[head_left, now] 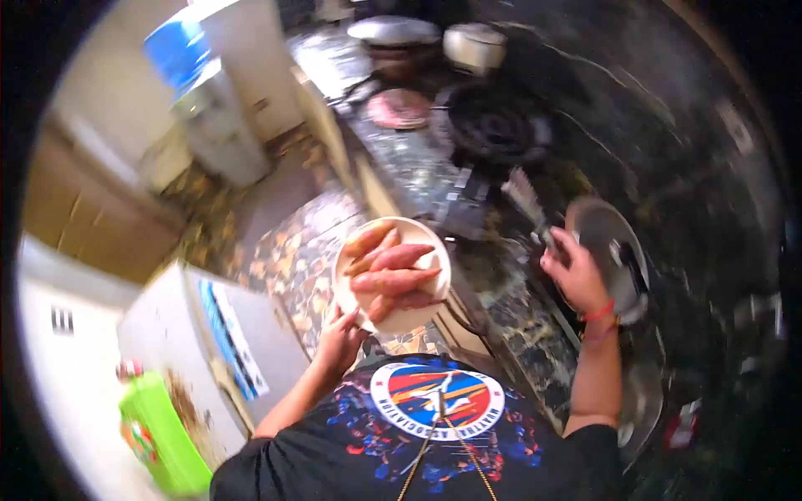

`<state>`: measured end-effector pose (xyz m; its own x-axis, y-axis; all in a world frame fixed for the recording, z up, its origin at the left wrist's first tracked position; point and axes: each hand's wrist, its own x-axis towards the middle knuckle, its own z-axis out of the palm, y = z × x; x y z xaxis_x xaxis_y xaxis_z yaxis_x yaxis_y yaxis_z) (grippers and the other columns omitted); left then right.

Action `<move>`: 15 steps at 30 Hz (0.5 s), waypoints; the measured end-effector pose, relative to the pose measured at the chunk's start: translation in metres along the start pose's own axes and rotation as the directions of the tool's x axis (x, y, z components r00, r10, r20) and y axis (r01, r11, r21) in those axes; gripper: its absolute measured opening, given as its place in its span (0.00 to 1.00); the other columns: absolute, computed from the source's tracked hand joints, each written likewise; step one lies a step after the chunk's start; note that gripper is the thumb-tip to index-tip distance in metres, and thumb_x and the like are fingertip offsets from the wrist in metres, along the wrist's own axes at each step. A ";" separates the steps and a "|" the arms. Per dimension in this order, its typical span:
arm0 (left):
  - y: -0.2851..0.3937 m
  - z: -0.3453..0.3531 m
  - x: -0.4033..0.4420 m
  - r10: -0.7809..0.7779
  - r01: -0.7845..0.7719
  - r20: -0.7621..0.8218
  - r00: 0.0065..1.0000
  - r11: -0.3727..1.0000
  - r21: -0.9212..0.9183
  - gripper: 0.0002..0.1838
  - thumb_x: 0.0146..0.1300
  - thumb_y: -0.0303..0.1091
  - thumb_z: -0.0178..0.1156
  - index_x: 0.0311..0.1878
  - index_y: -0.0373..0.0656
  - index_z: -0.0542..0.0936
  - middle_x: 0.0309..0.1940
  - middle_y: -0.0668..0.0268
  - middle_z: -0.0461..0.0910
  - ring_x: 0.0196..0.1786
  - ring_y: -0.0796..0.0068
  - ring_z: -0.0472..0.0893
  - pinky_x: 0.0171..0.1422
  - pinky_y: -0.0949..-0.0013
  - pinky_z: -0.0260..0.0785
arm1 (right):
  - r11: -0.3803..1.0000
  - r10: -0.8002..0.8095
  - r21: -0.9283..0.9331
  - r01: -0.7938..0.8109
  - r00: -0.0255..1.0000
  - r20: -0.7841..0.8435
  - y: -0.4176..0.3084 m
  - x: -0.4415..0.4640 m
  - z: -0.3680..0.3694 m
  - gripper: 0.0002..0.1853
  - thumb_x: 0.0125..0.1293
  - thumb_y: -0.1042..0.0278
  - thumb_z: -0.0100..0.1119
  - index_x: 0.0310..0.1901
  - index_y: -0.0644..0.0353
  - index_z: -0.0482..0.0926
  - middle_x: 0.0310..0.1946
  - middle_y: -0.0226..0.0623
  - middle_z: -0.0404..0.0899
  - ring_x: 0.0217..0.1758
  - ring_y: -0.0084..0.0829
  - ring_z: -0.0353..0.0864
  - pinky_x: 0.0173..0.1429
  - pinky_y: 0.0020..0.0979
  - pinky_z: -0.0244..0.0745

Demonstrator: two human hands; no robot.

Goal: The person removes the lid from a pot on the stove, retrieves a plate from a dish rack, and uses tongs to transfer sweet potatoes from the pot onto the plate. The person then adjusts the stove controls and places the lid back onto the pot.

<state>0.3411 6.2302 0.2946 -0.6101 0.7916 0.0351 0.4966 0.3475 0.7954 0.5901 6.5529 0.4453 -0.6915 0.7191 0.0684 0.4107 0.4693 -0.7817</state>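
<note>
My left hand (pixel 341 338) grips the lower left rim of a pale round plate (pixel 342 288). On the plate lie several reddish, elongated sweet potatoes (pixel 394 280). My right hand (pixel 576 271), with a red band at its wrist, is closed on the handle of a blurred utensil with a wide, pale, slotted-looking head (pixel 525 196). It is above the dark counter, beside a round metal basin or pan (pixel 606 219) that my hand and wrist partly cover.
A black round burner or pan (pixel 494 125), a pink round item (pixel 398 108), a lidded pot (pixel 393 32) and a cream pot (pixel 474 48) stand on the counter (pixel 535 334). At the left are a water dispenser (pixel 219 117) and a white fridge (pixel 171 326).
</note>
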 end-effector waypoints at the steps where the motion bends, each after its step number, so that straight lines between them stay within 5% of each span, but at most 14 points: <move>1: 0.000 0.005 -0.008 0.020 -0.020 -0.041 0.999 1.000 0.009 0.20 0.57 0.31 0.63 0.54 0.38 0.76 0.52 0.50 0.73 0.55 0.54 0.74 0.59 0.62 0.68 | 1.000 -0.003 0.004 0.002 0.996 0.092 0.014 0.003 0.020 0.27 0.59 0.69 0.62 0.60 0.64 0.69 0.39 0.31 0.76 0.40 0.21 0.73 0.48 0.24 0.70; 3: -0.008 0.005 -0.014 -0.184 0.117 -0.029 0.983 0.730 -0.674 0.24 0.65 0.29 0.53 0.65 0.45 0.63 0.58 0.59 0.69 0.57 0.61 0.74 0.58 0.59 0.71 | 0.983 -0.020 0.180 -0.035 0.955 0.297 0.011 0.020 0.063 0.26 0.61 0.71 0.59 0.62 0.65 0.67 0.43 0.31 0.75 0.43 0.19 0.73 0.51 0.23 0.69; 5: -0.011 -0.019 -0.015 -0.407 0.131 0.096 0.908 0.058 -0.990 0.26 0.68 0.29 0.47 0.68 0.48 0.57 0.61 0.62 0.67 0.60 0.62 0.73 0.58 0.55 0.72 | 0.950 -0.062 0.305 -0.073 0.909 0.411 -0.014 0.037 0.107 0.24 0.64 0.74 0.55 0.62 0.67 0.67 0.44 0.29 0.74 0.44 0.19 0.73 0.51 0.23 0.69; 7: -0.011 -0.044 -0.026 -0.430 0.003 -0.035 0.902 0.088 -0.996 0.28 0.68 0.30 0.47 0.70 0.50 0.54 0.64 0.58 0.65 0.64 0.56 0.69 0.63 0.45 0.67 | 0.934 -0.098 0.349 -0.082 0.878 0.468 -0.047 0.051 0.142 0.25 0.64 0.75 0.54 0.63 0.66 0.65 0.42 0.29 0.75 0.41 0.18 0.72 0.46 0.21 0.70; 13: -0.037 -0.086 -0.095 -0.638 -0.238 -0.282 0.717 0.157 -0.959 0.27 0.70 0.31 0.45 0.71 0.50 0.53 0.64 0.59 0.65 0.61 0.58 0.72 0.61 0.50 0.70 | 0.871 -0.317 0.487 -0.073 0.672 0.669 -0.091 0.101 0.235 0.26 0.65 0.78 0.51 0.66 0.67 0.61 0.45 0.34 0.74 0.40 0.19 0.72 0.47 0.21 0.70; 15: -0.033 -0.100 -0.113 -0.737 -0.324 -0.336 0.586 0.167 -0.931 0.26 0.70 0.31 0.48 0.69 0.51 0.54 0.61 0.59 0.66 0.59 0.59 0.74 0.56 0.55 0.75 | 0.900 -0.365 0.435 0.023 0.586 0.723 -0.116 0.113 0.267 0.27 0.66 0.77 0.51 0.66 0.66 0.61 0.46 0.34 0.74 0.40 0.20 0.72 0.47 0.22 0.70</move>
<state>0.3321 6.0787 0.3249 -0.9312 0.0390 -0.3624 -0.2945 -0.6664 0.6850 0.3058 6.4432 0.3784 -0.9850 -0.1207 -0.1230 0.0948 0.2163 -0.9717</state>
